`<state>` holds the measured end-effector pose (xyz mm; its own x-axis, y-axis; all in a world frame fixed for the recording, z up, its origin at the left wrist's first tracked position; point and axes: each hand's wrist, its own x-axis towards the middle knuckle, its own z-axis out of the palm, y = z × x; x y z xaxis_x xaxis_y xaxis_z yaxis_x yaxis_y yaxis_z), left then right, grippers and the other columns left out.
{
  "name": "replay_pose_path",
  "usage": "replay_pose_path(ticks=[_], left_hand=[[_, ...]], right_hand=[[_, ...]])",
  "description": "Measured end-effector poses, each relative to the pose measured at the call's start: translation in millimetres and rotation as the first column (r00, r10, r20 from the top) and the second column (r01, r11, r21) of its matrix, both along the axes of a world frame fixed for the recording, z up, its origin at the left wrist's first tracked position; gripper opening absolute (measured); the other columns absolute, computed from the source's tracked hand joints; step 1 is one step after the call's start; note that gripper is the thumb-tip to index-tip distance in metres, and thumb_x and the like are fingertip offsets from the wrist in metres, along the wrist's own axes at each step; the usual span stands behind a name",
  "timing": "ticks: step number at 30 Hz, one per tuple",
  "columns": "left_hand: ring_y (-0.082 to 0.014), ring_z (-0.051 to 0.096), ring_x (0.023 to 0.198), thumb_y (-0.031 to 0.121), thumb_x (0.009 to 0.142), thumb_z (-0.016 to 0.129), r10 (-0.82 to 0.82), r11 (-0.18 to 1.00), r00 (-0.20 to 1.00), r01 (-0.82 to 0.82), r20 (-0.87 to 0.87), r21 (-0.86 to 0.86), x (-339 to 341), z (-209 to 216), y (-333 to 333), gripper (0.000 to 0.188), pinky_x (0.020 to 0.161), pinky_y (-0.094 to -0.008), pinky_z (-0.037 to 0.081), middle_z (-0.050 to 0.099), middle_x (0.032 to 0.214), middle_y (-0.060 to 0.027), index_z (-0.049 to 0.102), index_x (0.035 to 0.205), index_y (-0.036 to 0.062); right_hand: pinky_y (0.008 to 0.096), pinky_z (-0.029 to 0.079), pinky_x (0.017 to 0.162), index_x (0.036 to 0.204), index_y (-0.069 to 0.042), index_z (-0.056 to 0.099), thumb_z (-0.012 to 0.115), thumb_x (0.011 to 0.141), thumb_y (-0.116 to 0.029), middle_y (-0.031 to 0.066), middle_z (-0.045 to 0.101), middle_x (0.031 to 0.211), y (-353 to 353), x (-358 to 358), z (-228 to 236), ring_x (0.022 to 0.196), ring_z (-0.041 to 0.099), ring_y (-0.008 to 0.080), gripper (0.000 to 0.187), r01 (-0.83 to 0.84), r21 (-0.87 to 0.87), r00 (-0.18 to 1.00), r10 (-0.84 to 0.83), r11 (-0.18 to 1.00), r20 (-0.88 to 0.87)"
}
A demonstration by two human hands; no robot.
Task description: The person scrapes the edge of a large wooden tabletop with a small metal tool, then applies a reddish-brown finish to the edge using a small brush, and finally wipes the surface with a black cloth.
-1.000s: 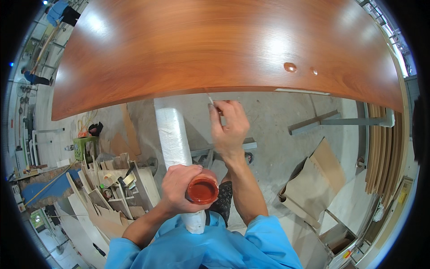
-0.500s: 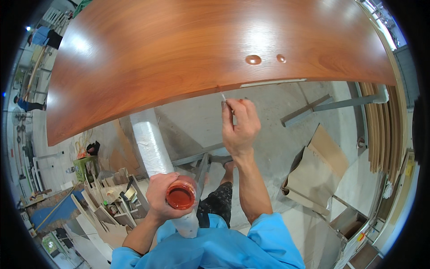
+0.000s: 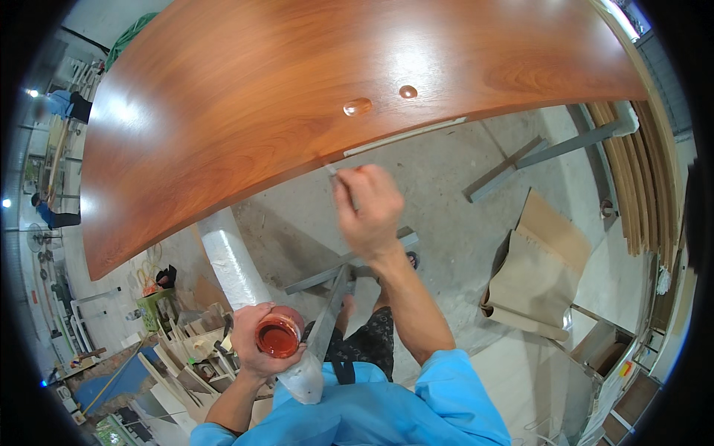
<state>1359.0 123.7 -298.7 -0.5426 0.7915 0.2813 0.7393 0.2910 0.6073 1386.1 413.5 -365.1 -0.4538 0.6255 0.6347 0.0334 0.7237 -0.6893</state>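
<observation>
A glossy reddish-brown wooden door panel (image 3: 245,111) spans the top of the view, with two oval recesses (image 3: 357,107) near its front edge. My right hand (image 3: 370,207) is closed in a pinch on a thin, pale-handled brush (image 3: 332,169). The brush's dark tip meets the panel's near edge, just left of a pale strip (image 3: 405,136) set in that edge. Lower left, my left hand (image 3: 249,338) wraps round a small clear jar (image 3: 297,320) of red-brown paint, held with its open mouth up. Below the jar passes a support arm (image 3: 234,264) wrapped in shiny plastic.
Grey metal stand legs (image 3: 320,276) cross the floor beneath. Folded brown cardboard (image 3: 532,275) lies to the right, near stacked boards (image 3: 632,186). Wood offcuts (image 3: 201,349) and a green bin (image 3: 155,308) are at lower left. Two people (image 3: 56,215) are far left.
The view has shifted, so the panel's recesses and strip now appear further left. My right hand and brush are slightly closer to the pale strip. My left hand still holds the jar.
</observation>
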Motion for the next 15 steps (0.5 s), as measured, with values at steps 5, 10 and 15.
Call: replay_pose_path(ticks=[5, 10, 15], left_hand=[[-0.0327, 0.065, 0.095, 0.028, 0.052, 0.094, 0.028, 1.000, 0.998, -0.028, 0.050, 0.010, 0.4, -2.6, -3.6, 0.080, 0.083, -0.0429, 0.050, 0.069, 0.108, -0.0175, 0.060, 0.120, 0.0016], [-0.0331, 0.064, 0.099, 0.031, 0.058, 0.089, -0.015, 1.000, 1.000, 0.015, 0.019, -0.005, -1.7, -4.2, -7.0, 0.080, 0.088, -0.0418, 0.052, 0.063, 0.110, -0.0204, 0.056, 0.123, -0.0029], [-0.0334, 0.064, 0.099, 0.032, 0.058, 0.090, -0.018, 1.000, 0.999, 0.018, 0.043, 0.003, -2.2, -4.1, -7.4, 0.081, 0.088, -0.0418, 0.052, 0.063, 0.110, -0.0209, 0.056, 0.123, -0.0027]], right_hand=[[0.0384, 0.049, 0.062, 0.096, -0.005, 0.066, 0.070, 0.087, -0.001, 0.0113, 0.062, 0.084, 52.2, 39.0, 4.8, 0.070, 0.061, 0.0283, 0.010, 0.340, -0.170, 0.940, -0.341, 0.925, 0.024], [0.0377, 0.049, 0.062, 0.095, -0.006, 0.066, 0.070, 0.085, -0.001, 0.0118, 0.060, 0.083, 35.0, 31.5, 2.9, 0.071, 0.061, 0.0286, 0.012, 0.272, -0.158, 0.962, -0.266, 0.949, 0.058], [0.0388, 0.050, 0.068, 0.093, -0.004, 0.065, 0.073, 0.080, -0.002, 0.0114, 0.061, 0.085, -25.0, -13.0, -0.2, 0.077, 0.061, 0.0281, 0.015, -0.241, -0.084, 0.970, 0.239, 0.967, -0.037]])
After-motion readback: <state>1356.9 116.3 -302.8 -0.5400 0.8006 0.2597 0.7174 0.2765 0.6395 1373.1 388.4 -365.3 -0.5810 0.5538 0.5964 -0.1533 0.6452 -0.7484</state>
